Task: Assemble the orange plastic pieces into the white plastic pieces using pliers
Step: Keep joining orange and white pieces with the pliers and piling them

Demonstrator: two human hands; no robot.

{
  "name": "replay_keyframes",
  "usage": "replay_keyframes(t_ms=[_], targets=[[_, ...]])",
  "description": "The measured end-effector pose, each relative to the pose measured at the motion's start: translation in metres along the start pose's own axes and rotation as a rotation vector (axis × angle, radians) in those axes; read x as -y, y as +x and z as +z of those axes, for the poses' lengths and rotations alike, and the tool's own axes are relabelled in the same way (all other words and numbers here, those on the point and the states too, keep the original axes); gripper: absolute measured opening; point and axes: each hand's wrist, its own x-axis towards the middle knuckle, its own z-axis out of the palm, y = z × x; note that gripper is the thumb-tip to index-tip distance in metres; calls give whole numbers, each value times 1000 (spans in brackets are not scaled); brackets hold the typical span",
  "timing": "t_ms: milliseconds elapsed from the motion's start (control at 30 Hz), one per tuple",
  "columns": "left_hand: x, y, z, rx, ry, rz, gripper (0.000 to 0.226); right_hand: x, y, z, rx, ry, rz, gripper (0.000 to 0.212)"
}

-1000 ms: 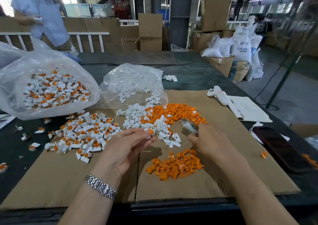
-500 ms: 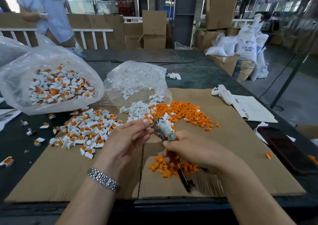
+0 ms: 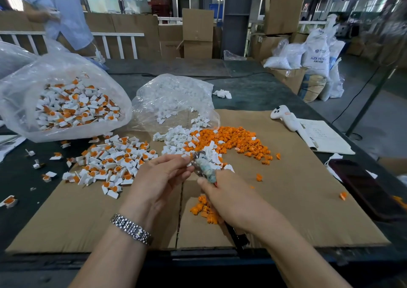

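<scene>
Moved: my right hand (image 3: 229,197) has brought the pliers (image 3: 203,166) up mid-bench, grip closed round the handles. My left hand (image 3: 163,177) pinches a white piece (image 3: 189,164) at the nose, positioned for pressing.

1. Cardboard sheet (image 3: 286,199): lies on the table (image 3: 253,91), before the person.
2. Assembled pieces (image 3: 110,164): heaped on the sheet's left part.
3. Large bag (image 3: 61,102): behind that heap, holding more pieces.
4. Small bag (image 3: 174,100): right of the large bag.
5. Notebook (image 3: 326,138): at the sheet's right edge.
6. Phone (image 3: 370,186): before the notebook.
</scene>
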Motion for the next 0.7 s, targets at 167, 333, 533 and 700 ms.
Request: replay_keyframes(t_ms=[167, 333, 533, 700], targets=[[1, -4, -4, 8, 13, 1, 8, -8, 2, 9, -68, -77, -18, 34], [1, -6, -2, -3, 46, 49, 8, -12, -1, -10, 186, 325, 49, 44], [-4, -3, -17, -178, 425, 188, 5, -37, 15, -43, -52, -121, 73, 48], [0, 9, -39, -527, 965, 450, 29, -71, 43, -49, -250, -494, 247, 52]])
